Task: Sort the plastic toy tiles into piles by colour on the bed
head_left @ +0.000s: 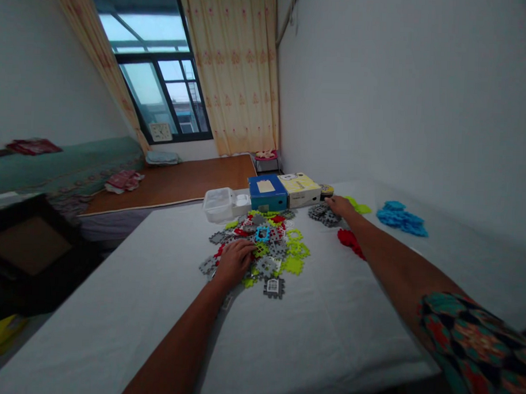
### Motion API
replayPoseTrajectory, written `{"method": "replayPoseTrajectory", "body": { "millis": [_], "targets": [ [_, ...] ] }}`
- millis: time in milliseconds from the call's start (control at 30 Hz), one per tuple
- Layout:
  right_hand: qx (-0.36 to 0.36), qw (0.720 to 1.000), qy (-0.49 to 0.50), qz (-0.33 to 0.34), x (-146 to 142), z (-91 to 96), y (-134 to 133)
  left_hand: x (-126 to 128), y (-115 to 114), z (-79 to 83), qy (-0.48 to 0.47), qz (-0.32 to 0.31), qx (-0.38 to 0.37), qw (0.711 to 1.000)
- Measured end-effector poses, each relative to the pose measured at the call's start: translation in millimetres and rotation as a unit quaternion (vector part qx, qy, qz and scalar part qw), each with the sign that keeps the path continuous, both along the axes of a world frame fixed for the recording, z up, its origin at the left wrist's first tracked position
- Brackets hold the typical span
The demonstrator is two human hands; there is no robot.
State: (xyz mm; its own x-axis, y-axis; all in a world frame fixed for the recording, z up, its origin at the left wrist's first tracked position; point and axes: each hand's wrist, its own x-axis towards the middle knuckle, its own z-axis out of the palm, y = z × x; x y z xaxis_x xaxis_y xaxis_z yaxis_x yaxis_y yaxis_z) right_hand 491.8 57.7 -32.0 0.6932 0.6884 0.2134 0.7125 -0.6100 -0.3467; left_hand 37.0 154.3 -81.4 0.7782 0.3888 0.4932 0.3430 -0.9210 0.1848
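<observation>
My left hand (236, 258) lies on a mixed pile of notched plastic building tiles, its fingers stretched out over them. Beside its fingertips is a yellow-green tile (261, 250), and close by lie a blue frame tile (262, 234) and a grey tile (267, 266). At the pile's near edge sits a dark grey window tile (274, 287). Off to the right, my right hand (340, 206) reaches over a heap of grey tiles (323, 215). Its fingers are closed at the heap's far edge, apparently on a grey tile; the fingertips are small and partly hidden.
Behind the pile stand a clear plastic tub (218, 204), a blue box (267, 192) and a yellow-and-white box (300, 189). Separate heaps of red tiles (351, 243), yellow-green tiles (360, 206) and blue tiles (401, 218) lie rightward on the white-covered table (327, 325).
</observation>
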Motion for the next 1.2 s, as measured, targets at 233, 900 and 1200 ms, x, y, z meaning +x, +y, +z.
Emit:
{"method": "replayPoseTrajectory", "body": {
  "millis": [233,900,1200],
  "targets": [
    [0.076,0.981,-0.015,0.179,-63,2.9,16,0,1,-0.8,-0.003,-0.007,-0.009,1.0],
    [0.123,0.875,0.114,0.455,-155,-30.2,2,-32,34,24.1,-0.268,0.185,-0.257,0.91],
    [0.22,0.972,-0.029,0.077,-60,-21.4,-7,-33,39,14.9,-0.071,0.072,-0.249,0.963]
  ]
}}
